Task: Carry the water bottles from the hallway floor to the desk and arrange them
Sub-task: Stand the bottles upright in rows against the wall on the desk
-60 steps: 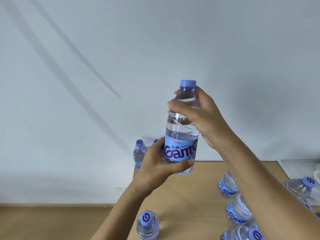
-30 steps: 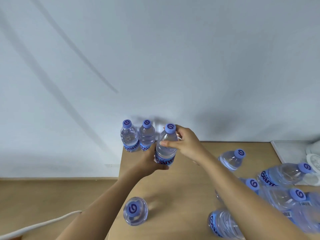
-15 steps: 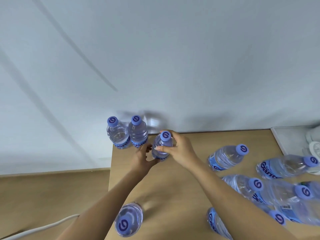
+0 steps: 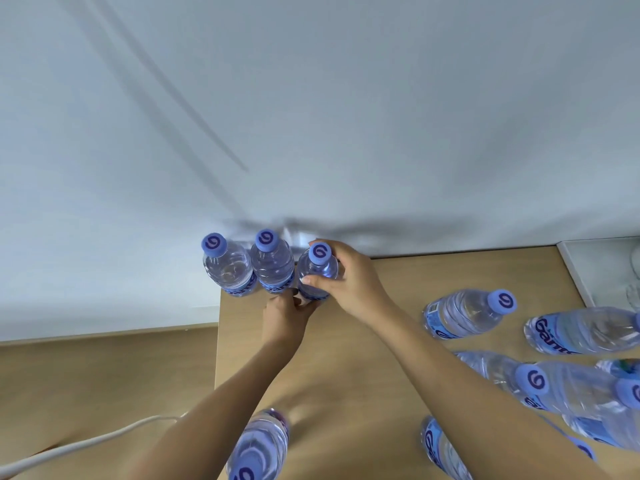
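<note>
The wall (image 4: 311, 98) filled the upper view, pale and bare. Below it the wooden table (image 4: 363, 375) ran out to the right, with the floor (image 4: 104, 375) and a white cable (image 4: 86, 441) off its left edge.

Both forearms reached forward from the lower frame toward the table's far left corner. The right hand (image 4: 349, 282) came over from the right, wrist slightly raised, its fingers (image 4: 313, 280) curled round the shoulder of the third bottle (image 4: 317, 271) just under the cap — thumb on the near side, the others behind. The left hand (image 4: 287, 317) sat lower, knuckles up, its fingers wrapped about the same bottle's base, close to the table top; the fingertips themselves were hidden behind the bottle.

That bottle stood upright at the back edge against the wall, just beside the middle bottle (image 4: 272, 265), which touched the corner bottle (image 4: 227, 268) — three in a row.

To the right, well apart, loose bottles (image 4: 464, 313) lay on their sides. Another bottle (image 4: 258, 445) stood upright near the front left edge, blurred.
</note>
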`<state>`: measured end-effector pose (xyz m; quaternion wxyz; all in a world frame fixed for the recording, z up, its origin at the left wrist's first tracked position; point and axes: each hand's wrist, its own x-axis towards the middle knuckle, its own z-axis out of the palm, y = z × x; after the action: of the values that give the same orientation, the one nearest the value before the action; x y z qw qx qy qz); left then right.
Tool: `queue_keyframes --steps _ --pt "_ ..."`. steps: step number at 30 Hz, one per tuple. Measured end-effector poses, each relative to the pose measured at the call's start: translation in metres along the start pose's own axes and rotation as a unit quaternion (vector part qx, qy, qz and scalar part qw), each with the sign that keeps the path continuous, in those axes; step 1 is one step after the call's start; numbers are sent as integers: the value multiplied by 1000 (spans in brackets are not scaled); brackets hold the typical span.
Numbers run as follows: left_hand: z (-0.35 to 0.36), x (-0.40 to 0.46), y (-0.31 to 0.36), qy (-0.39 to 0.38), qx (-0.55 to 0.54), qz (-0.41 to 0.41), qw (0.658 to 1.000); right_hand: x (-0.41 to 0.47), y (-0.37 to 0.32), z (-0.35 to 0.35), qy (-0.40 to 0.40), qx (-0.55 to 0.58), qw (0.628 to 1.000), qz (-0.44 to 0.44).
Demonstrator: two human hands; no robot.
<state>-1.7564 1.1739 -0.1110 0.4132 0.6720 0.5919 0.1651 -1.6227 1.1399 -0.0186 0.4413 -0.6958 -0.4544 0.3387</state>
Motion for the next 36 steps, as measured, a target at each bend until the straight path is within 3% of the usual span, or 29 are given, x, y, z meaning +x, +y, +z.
queue_keyframes --steps 6,17,23,25,29,36 --pt "1 6 8 -6 -4 -17 1000 12 1 4 21 -52 998 -13" --pt "1 7 19 5 -9 -31 999 16 5 9 57 -18 998 -14" --pt "-12 -1 20 -24 6 -32 999 13 0 13 76 -38 996 23" --pt "-20 -4 21 -68 12 -38 997 11 -5 14 89 -50 994 26" --pt "-47 -21 25 -132 -2 -34 991 -5 -22 17 141 -71 987 -21" --pt "-104 -71 32 -81 -67 -7 994 -57 -51 26 101 -44 990 -90"
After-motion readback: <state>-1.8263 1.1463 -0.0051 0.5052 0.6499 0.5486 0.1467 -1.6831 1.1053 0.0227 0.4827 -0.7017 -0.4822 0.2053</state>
